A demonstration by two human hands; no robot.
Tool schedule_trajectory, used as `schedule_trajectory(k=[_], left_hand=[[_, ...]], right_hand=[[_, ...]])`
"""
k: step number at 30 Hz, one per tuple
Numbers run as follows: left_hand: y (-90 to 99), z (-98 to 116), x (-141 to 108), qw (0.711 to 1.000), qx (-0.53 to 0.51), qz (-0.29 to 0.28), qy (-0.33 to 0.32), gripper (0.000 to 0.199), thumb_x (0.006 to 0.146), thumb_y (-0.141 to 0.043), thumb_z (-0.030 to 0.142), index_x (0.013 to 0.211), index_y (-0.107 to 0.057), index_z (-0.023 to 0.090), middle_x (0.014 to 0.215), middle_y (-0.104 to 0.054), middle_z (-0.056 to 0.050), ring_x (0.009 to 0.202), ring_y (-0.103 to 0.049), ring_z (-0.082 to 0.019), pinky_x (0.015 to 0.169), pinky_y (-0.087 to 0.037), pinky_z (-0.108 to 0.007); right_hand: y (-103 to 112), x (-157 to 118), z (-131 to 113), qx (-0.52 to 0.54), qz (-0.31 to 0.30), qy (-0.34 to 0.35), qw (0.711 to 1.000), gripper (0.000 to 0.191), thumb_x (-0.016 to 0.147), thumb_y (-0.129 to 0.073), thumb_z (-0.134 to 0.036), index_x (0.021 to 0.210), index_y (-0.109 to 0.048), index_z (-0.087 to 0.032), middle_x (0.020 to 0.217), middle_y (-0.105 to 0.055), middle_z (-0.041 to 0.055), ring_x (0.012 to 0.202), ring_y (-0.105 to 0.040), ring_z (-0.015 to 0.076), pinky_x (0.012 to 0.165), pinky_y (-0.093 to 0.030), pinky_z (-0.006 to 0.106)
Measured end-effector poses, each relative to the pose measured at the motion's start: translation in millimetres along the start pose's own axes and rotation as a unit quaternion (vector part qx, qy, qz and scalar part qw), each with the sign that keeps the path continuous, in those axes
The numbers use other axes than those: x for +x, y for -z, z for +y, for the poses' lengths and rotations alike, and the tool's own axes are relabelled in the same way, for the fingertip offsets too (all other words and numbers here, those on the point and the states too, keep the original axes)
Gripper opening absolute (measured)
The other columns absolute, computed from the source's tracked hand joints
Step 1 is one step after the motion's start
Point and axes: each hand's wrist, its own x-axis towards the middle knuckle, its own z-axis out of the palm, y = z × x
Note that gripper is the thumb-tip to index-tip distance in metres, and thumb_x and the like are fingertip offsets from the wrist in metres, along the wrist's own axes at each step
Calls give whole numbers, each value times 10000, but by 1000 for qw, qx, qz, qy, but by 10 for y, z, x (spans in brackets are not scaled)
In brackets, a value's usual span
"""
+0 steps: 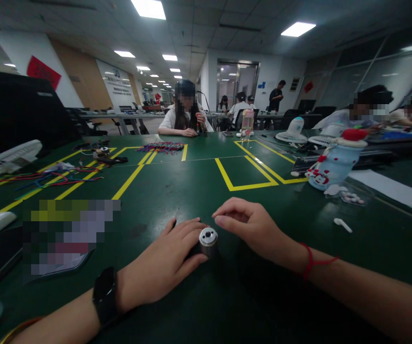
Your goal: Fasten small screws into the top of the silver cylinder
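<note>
A small silver metal cylinder [209,242] stands upright on the green table, with a bright round top face that has a dark centre and small holes. My left hand [168,260] lies low on the table with its thumb and fingers around the cylinder's left side, steadying it. Just right of and above the cylinder, my right hand [251,227] hovers apart from it. The thumb and fingers of that hand are curled together in a pinch; whether anything tiny is between the fingertips is hidden.
Coloured wires [62,177] lie at left, and a wire bundle [166,147] lies farther back. A blue bottle [335,160], a white earphone [342,225] and paper [394,188] are on the right. Across the table sits a person [186,114]. Yellow tape [252,186] marks the tabletop.
</note>
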Motion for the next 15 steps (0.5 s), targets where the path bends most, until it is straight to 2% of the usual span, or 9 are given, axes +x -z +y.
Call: schedule_trajectory(k=[3, 6, 8, 10, 12, 15], left_hand=[[20, -4, -10, 1000, 19, -6, -1, 453, 967, -435, 390, 1392, -291, 329, 1450, -410, -35, 1337, -351, -249, 1083, -207, -624], [70, 9, -22, 998, 67, 2, -11, 526, 915, -496, 469, 1372, -345, 257, 1435, -419, -76, 1298, -389, -279, 1086, -231, -576], [119, 31, -26, 994, 103, 11, -17, 527, 878, -531, 498, 1311, -426, 216, 1360, -482, -100, 1199, -468, -295, 1027, -325, -528], [167, 56, -27, 991, 136, 2, -5, 388, 880, -516, 474, 1155, -538, 202, 1150, -586, -90, 1008, -551, -284, 885, -421, -480], [199, 75, -27, 987, 163, -14, 7, 261, 890, -487, 417, 1000, -583, 200, 968, -607, -68, 858, -566, -262, 778, -440, -445], [208, 80, -27, 984, 173, -27, 14, 175, 890, -456, 327, 901, -577, 202, 874, -597, -51, 772, -563, -235, 720, -434, -404]], right_hand=[[163, -21, 80, -30, -63, -5, 998, 168, 839, -650, -323, 905, -694, -175, 897, -640, 29, 791, -580, 143, 692, -457, 272], [269, -59, 177, -100, -154, 39, 982, 147, 814, -686, -301, 897, -723, -186, 937, -614, 33, 845, -574, 146, 766, -454, 284], [285, -74, 238, -142, -189, 69, 969, 152, 803, -699, -312, 910, -738, -211, 975, -593, 38, 906, -560, 161, 820, -440, 306], [275, -79, 283, -174, -206, 85, 959, 153, 798, -705, -319, 921, -745, -236, 999, -579, 39, 949, -542, 173, 848, -427, 323], [264, -81, 301, -185, -208, 89, 956, 155, 806, -697, -314, 936, -745, -245, 1012, -569, 40, 962, -534, 174, 855, -423, 327], [269, -84, 288, -186, -209, 86, 956, 157, 813, -687, -309, 943, -742, -240, 1020, -563, 42, 960, -535, 172, 857, -424, 326]])
